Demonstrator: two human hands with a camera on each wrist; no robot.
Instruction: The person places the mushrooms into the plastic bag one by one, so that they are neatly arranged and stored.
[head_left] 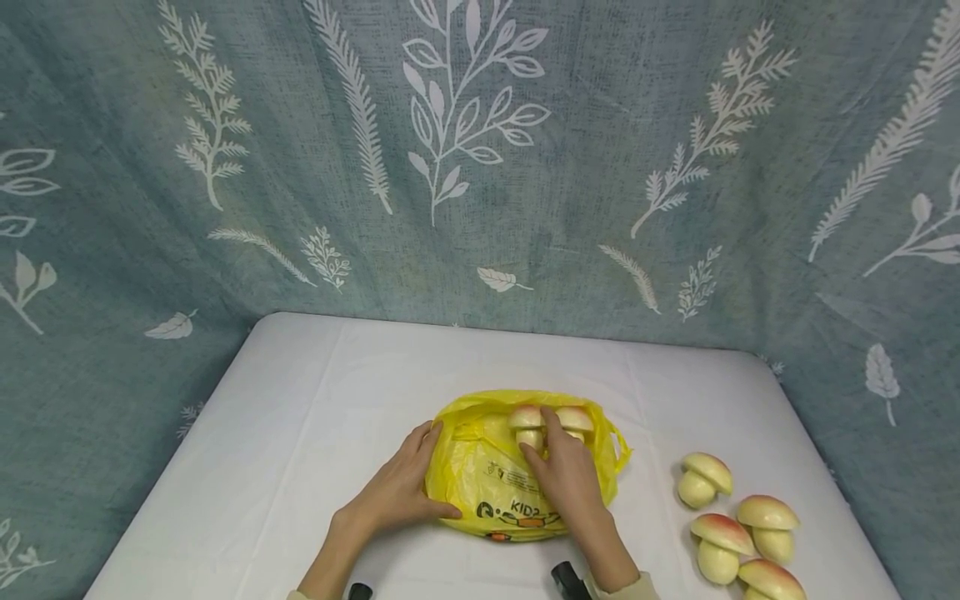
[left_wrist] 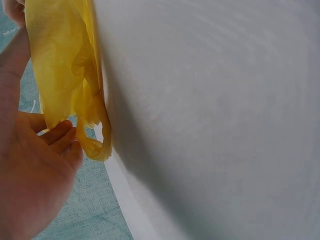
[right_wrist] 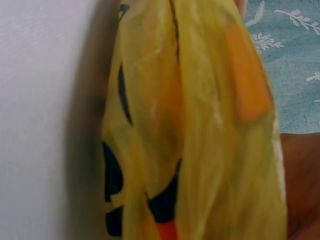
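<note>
To handle mushrooms at the mouth of the yellow bag (head_left: 468,471) well, brace the bag first: the left grip (head_left: 401,492) holds its left side, fingers at the rim and thumb across the lower front, and this hold should be firm enough to steady the thin film without narrowing the opening. Work the right grip (head_left: 570,475) through the widest part of the mouth. The left bagged mushroom (head_left: 527,423) lies just left of the right index finger, its stem close to the right thumb; the right bagged mushroom (head_left: 576,421) lies just right of that finger, partly covered by the hand. Handle one piece at a time, and take it round the body rather than by the cap edge, since the rounded, glossy cap would probably slip. Avoid snagging the handle loop (head_left: 626,456), located to the right of the right grip. The right thumb and index finger stand moderately apart; whether they hold either mushroom cannot be told. Pose: both forearms reach forward and converge on the bag; the left thumb is low, its fingers directed upward along the bag's side; the right hand reaches over the front wall, back upward, index finger extended. A loose mushroom (head_left: 705,477) and three further mushrooms (head_left: 722,542) rest on the surface (head_left: 262,467), well to the right of the right grip.
</note>
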